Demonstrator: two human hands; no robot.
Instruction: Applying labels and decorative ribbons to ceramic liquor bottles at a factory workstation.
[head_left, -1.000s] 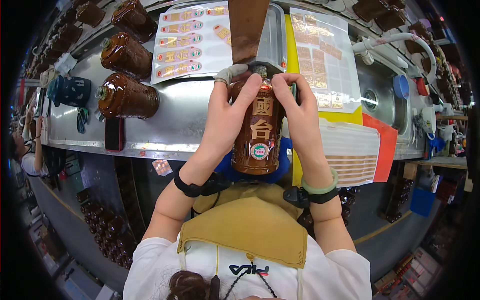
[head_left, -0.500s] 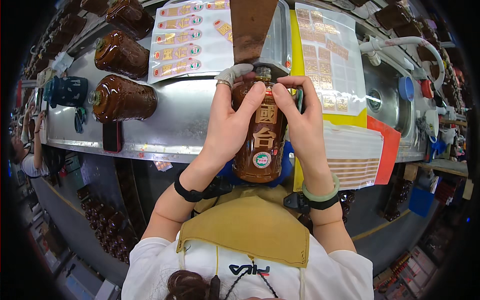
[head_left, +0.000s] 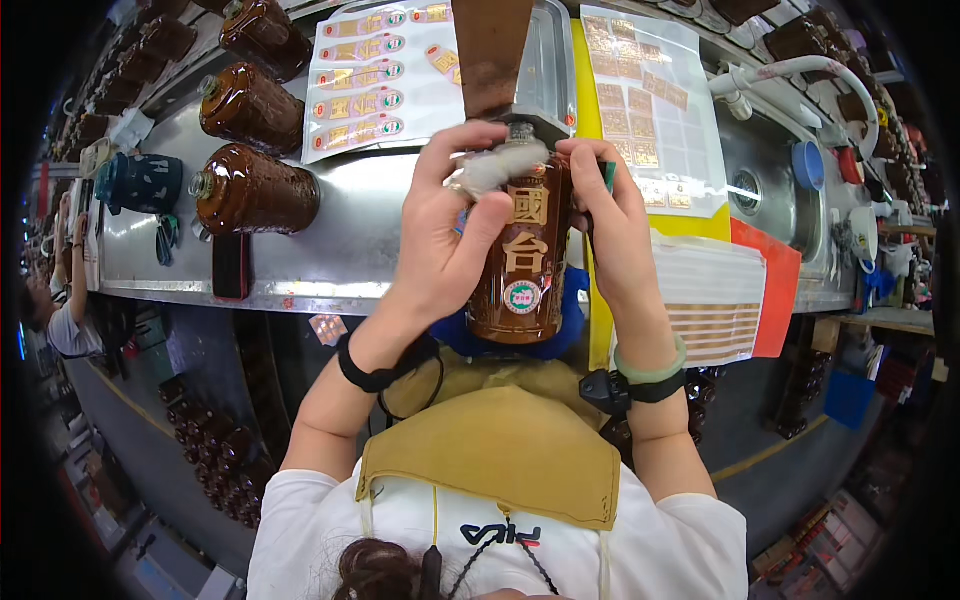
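Note:
A brown glass bottle with gold characters and a round green-and-white label leans toward me. Its clear neck points away. My left hand reaches over the bottle's shoulder from the left. A white-covered finger, smeared by motion, lies across the upper front, and the thumb is apart from it. My right hand grips the shoulder's right side, thumb and forefinger close together. A thin dark-green object shows by its fingers; its kind is unclear. Behind the bottle stands a brown upright support.
More brown bottles lie at the left, near a black phone and a dark-green jar. Label sheets flank the support. A striped sheet overhangs the front edge. At right is a sink.
My left hand's white-covered finger has moved from beside the neck onto the bottle's front. My right thumb has moved off the front to the side. The view has shifted slightly.

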